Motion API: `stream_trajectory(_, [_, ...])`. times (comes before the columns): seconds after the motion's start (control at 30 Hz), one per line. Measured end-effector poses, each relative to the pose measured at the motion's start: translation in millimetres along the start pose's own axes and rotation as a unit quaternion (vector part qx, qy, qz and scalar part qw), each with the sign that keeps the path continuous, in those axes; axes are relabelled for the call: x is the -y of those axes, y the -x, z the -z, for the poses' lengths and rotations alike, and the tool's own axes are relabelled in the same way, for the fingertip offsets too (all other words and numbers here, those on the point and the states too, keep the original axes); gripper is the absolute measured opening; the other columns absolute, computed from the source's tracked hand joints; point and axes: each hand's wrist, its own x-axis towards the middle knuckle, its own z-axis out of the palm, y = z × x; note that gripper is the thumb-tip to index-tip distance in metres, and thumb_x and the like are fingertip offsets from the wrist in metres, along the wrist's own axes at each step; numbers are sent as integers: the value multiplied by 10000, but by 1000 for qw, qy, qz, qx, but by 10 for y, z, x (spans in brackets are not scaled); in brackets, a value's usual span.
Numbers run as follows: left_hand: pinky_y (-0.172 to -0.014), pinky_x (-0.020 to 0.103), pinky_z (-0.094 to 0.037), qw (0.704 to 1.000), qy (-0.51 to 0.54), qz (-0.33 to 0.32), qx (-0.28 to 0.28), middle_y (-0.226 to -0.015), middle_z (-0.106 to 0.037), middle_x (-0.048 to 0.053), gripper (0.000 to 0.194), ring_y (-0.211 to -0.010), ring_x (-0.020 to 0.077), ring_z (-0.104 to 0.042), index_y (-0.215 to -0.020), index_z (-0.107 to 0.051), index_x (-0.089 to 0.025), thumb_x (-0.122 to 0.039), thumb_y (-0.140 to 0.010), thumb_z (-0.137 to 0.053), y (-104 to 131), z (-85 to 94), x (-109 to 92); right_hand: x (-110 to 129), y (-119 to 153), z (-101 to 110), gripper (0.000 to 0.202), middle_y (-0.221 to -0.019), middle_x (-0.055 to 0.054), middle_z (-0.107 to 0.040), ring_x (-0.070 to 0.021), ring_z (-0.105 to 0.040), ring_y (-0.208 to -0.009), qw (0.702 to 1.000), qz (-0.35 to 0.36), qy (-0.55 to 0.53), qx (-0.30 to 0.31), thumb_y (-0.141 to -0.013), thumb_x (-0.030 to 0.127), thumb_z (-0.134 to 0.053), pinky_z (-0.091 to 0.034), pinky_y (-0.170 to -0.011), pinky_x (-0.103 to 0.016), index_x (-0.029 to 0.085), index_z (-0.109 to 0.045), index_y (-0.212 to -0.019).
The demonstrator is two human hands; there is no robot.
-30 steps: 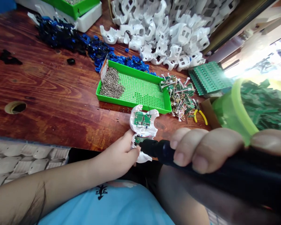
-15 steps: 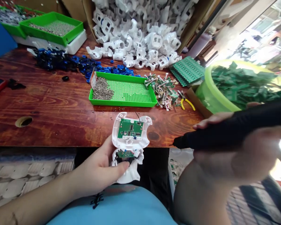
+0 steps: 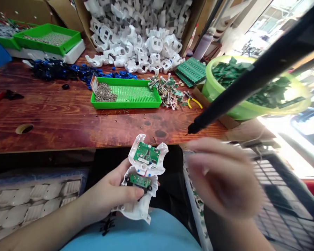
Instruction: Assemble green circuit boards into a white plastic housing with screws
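Note:
My left hand (image 3: pixel 115 190) is closed around an opened white plastic housing (image 3: pixel 137 211), with the thumb pressing on its lower half. A green circuit board (image 3: pixel 147 153) sits in the upper half of the housing. In the lower half lies a smaller green board (image 3: pixel 140 180) with black parts beside it. A black electric screwdriver (image 3: pixel 232 92) hangs tilted above the table edge, its bit pointing down and left. Below it is my right hand (image 3: pixel 222 177), apart from the tool and smeared by motion, so its fingers cannot be made out clearly.
A green tray (image 3: pixel 136 94) holding small screws stands on the wooden table (image 3: pixel 54 115). Beside it lie small boards with wires (image 3: pixel 170 90) and yellow-handled pliers (image 3: pixel 195 103). Further back are white shells (image 3: pixel 136 45) and blue parts (image 3: pixel 78 71). A yellow-green basin (image 3: pixel 211 85) holds green pieces.
My right hand has let go of the screwdriver and moved down and left. The screwdriver now hangs at a steeper slant. My left hand has lowered the housing slightly, and the view has shifted right.

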Motion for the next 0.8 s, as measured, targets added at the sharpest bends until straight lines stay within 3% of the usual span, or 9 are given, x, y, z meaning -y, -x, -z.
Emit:
stream_trajectory(0.07, [-654,203,-473,999,12,-4,32,-897,-615,13,575,-731,114,-572,-1211,-439,-250,-142,-705,-688,10,-15,27,99,19,21,299,-1096,-33,-553,-141,-527,-1019,983,89,10,162,-747,101,-581,-486,-872,-291,191,-582,-1032])
stream_trajectory(0.13, [-686,221,-474,999,14,0,42,-888,-601,-1,647,-744,117,-569,-1266,-387,-281,-104,-708,-663,28,-37,51,166,14,6,244,-1118,-12,-562,-149,-538,-997,964,167,46,202,-785,184,-562,-507,-822,-299,192,-595,-1027])
stream_trajectory(0.2, [-699,232,-472,999,9,9,42,-904,-600,2,713,-760,126,-572,-1309,-333,-291,-73,-701,-637,57,-70,75,204,7,-18,220,-1104,14,-575,-141,-552,-952,953,198,81,215,-797,238,-555,-517,-783,-295,206,-609,-1008])
stream_trajectory(0.37, [-654,220,-446,999,-32,25,5,-834,-591,2,729,-726,132,-576,-1334,-283,-257,-74,-706,-605,130,-181,150,230,75,-18,194,-1024,0,-602,-134,-567,-908,936,259,123,205,-787,260,-565,-519,-779,-284,174,-632,-948])
stream_trajectory(0.5, [-660,213,-415,993,-114,-9,-33,-856,-548,-2,627,-738,118,-538,-1294,-330,-246,-143,-747,-618,140,-213,249,225,215,26,231,-1033,-29,-605,-154,-571,-953,925,299,158,172,-778,286,-577,-517,-828,-307,159,-631,-964])
stream_trajectory(0.8, [-660,181,-399,976,-216,-20,-15,-891,-536,-13,464,-772,98,-503,-1188,-412,-211,-251,-779,-629,183,-279,448,288,415,99,243,-1088,-15,-598,-137,-572,-986,923,324,186,89,-764,320,-599,-513,-838,-273,164,-650,-942])
